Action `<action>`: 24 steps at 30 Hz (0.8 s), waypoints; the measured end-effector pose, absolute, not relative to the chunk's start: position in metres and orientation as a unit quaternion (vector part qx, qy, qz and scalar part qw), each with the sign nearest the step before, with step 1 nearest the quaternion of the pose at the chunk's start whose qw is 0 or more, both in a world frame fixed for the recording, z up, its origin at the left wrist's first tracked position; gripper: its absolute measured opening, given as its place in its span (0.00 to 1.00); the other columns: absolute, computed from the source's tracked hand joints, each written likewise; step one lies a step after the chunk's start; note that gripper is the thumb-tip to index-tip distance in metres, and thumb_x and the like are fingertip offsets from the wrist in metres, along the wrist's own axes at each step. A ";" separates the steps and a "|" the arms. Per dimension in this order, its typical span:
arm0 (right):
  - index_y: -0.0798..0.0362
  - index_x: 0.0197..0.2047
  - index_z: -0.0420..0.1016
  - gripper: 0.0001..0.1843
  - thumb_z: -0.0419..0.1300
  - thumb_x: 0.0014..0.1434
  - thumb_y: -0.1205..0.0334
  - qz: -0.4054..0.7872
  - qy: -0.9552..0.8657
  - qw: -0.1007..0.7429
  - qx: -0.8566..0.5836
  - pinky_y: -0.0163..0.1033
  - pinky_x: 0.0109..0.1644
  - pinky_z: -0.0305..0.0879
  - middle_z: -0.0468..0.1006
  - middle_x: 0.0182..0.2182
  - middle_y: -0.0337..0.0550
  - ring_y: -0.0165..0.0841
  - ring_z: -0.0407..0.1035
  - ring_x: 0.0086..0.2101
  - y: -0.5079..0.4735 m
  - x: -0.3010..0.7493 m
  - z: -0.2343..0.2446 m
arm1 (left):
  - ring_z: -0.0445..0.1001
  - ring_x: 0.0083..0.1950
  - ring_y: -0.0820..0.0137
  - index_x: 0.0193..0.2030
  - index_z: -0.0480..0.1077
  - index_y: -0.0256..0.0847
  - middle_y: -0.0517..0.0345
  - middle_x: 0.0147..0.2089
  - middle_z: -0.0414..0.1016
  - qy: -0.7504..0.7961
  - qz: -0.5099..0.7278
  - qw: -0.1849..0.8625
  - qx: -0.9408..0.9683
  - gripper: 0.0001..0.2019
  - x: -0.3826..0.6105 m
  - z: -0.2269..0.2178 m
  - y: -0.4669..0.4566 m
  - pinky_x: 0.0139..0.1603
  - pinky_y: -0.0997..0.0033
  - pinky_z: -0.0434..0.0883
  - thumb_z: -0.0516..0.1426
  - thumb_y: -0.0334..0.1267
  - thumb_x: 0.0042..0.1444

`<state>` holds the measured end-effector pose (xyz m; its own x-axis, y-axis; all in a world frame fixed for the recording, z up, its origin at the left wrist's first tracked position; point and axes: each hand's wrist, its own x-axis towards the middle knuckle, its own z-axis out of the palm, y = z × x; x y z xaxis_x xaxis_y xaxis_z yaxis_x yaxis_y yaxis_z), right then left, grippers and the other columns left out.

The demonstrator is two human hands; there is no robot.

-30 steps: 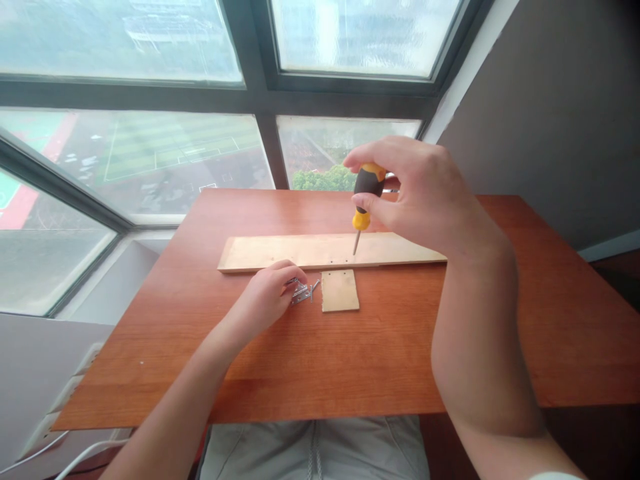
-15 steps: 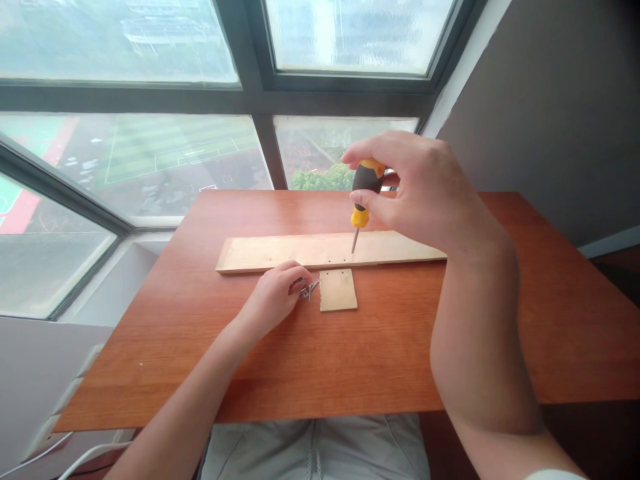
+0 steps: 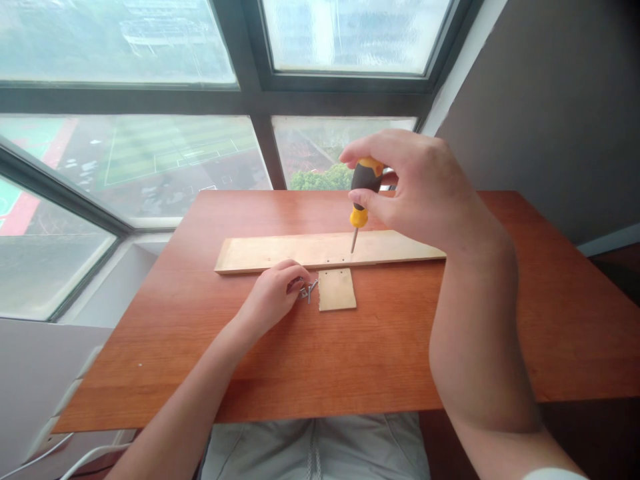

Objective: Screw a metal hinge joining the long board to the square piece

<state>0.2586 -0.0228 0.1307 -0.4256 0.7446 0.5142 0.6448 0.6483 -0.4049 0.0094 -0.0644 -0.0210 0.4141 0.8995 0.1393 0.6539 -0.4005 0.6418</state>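
My right hand (image 3: pixel 410 183) grips a yellow and black screwdriver (image 3: pixel 367 177) by its handle, fingers closed round it. Its metal shaft points down, with the tip over the long pale wooden board (image 3: pixel 280 251), near two small dark holes; whether the tip touches the wood I cannot tell. On the table, my left hand (image 3: pixel 280 287) has its fingers curled in at a small pile of silver screws (image 3: pixel 310 291). Its fingertips are partly hidden, so what lies between them is unclear. Just right of the screws lies a small wooden piece (image 3: pixel 337 291) with two holes along its far edge.
The reddish-brown wooden table (image 3: pixel 320 363) carries all of this. Large windows with a dark frame (image 3: pixel 257 100) rise behind it, and a grey wall (image 3: pixel 555 133) stands at the right. White cables (image 3: pixel 95 453) run below the table's left front corner.
Almost nothing differs. The whole view has shifted very slightly, while both hands and the screwdriver keep nearly the same places.
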 end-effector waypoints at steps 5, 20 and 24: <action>0.42 0.51 0.75 0.17 0.63 0.59 0.64 0.069 -0.842 0.341 -0.413 0.54 0.48 0.74 0.78 0.48 0.43 0.44 0.73 0.47 -0.022 0.258 0.130 | 0.73 0.38 0.70 0.37 0.75 0.42 0.55 0.40 0.75 0.486 0.245 0.255 0.800 0.09 0.009 -0.022 -0.064 0.40 0.70 0.69 0.54 0.28 0.60; 0.41 0.53 0.75 0.18 0.62 0.59 0.64 0.053 -0.847 0.334 -0.411 0.54 0.48 0.75 0.79 0.48 0.43 0.45 0.73 0.46 -0.022 0.258 0.129 | 0.74 0.42 0.67 0.37 0.74 0.41 0.54 0.41 0.76 0.472 0.276 0.236 0.803 0.07 0.002 -0.016 -0.062 0.45 0.67 0.72 0.54 0.31 0.61; 0.42 0.52 0.75 0.17 0.63 0.59 0.64 0.061 -0.845 0.337 -0.411 0.56 0.50 0.74 0.79 0.48 0.43 0.45 0.73 0.46 -0.022 0.258 0.129 | 0.75 0.43 0.66 0.41 0.73 0.41 0.52 0.45 0.76 0.501 0.298 0.213 0.784 0.07 -0.010 -0.007 -0.056 0.45 0.66 0.73 0.53 0.35 0.63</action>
<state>0.2578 -0.0222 0.1293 -0.4349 0.7351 0.5201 0.6532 0.6551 -0.3797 -0.0097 -0.0555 -0.0066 0.3208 0.9127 0.2529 0.6589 -0.4069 0.6327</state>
